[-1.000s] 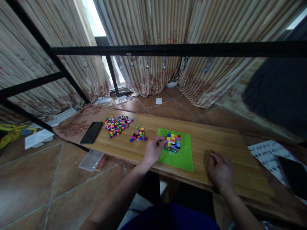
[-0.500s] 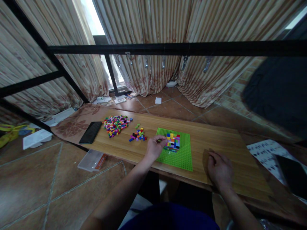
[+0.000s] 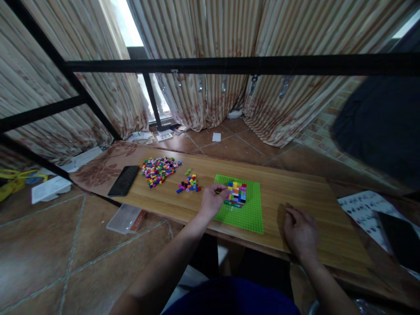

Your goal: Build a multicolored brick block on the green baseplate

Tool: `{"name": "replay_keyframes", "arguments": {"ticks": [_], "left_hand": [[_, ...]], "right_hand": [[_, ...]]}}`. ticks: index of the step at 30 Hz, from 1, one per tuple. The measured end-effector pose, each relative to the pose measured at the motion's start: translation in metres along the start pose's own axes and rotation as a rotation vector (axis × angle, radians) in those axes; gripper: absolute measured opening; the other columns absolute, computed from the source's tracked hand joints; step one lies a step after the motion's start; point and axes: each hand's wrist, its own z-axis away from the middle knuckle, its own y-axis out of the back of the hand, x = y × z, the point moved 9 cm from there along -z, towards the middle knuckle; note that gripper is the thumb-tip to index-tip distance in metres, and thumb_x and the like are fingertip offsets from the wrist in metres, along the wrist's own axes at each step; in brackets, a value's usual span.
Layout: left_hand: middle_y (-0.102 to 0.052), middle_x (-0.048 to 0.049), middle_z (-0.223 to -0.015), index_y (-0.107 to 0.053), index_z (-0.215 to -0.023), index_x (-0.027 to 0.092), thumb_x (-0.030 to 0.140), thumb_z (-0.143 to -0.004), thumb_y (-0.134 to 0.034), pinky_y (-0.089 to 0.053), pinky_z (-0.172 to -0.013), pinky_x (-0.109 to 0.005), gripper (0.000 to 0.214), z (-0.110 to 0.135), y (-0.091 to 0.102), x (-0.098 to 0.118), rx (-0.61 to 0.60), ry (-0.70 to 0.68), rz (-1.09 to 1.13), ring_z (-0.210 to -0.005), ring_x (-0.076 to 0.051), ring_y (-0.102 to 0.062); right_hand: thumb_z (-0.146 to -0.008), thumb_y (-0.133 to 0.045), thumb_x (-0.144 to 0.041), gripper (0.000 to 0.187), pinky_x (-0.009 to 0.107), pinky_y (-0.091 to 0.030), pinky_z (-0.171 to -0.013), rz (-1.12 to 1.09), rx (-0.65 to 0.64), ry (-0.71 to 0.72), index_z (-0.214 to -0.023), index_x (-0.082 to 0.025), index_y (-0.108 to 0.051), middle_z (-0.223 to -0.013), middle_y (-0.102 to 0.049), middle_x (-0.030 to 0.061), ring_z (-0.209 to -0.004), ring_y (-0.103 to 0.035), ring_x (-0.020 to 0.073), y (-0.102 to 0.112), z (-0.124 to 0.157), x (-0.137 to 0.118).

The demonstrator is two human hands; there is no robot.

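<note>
On the green baseplate stands a block of stacked toy bricks in many colours. At its left side is my left hand, fingertips pinched together against the upper left edge of the stack. Whatever lies between those fingertips is too small and covered to name. My right hand rests on the wooden table to the right of the baseplate, its fingers loosely curled and no object visible in it. Left of my left hand lies a small group of loose bricks.
Farther left a large heap of small bricks lies beside a black phone on the wooden tabletop. A printed sheet and a dark flat device are at the right. A black metal bar crosses beyond the table.
</note>
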Motion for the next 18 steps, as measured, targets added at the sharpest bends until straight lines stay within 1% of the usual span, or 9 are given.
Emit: {"name": "replay_keyframes", "arguments": {"ticks": [5, 9, 18], "left_hand": [[-0.066, -0.0009, -0.066, -0.069, -0.074, 0.016, 0.033, -0.075, -0.064, -0.042, -0.058, -0.023, 0.018, -0.0016, 0.0013, 0.0027, 0.026, -0.004, -0.044, -0.062, -0.011, -0.057], [-0.068, -0.0023, -0.069, -0.070, -0.074, 0.016, 0.036, -0.074, -0.066, -0.042, -0.059, -0.023, 0.021, -0.0048, -0.0016, 0.0020, 0.012, 0.001, -0.099, -0.065, -0.013, -0.059], [-0.067, -0.0012, -0.067, -0.070, -0.074, 0.016, 0.036, -0.071, -0.069, -0.042, -0.058, -0.023, 0.020, -0.0086, -0.0029, 0.0002, 0.010, -0.004, -0.114, -0.065, -0.013, -0.059]], "right_hand": [[-0.086, -0.043, -0.032, 0.036, 0.044, -0.045, -0.088, -0.002, 0.001, -0.004, -0.095, -0.012, -0.070, -0.099, -0.066, 0.0163, -0.094, -0.057, 0.0268, 0.0000, 0.0001, 0.0008], [-0.085, -0.043, -0.031, 0.034, 0.045, -0.044, -0.088, -0.017, -0.005, 0.008, -0.093, -0.013, -0.070, -0.097, -0.066, 0.0158, -0.092, -0.057, 0.0266, -0.0005, -0.0007, -0.0001], [-0.087, -0.043, -0.033, 0.036, 0.043, -0.045, -0.088, -0.004, 0.008, 0.006, -0.095, -0.011, -0.071, -0.098, -0.066, 0.0169, -0.094, -0.057, 0.0271, -0.0006, 0.0008, 0.0022]]}}
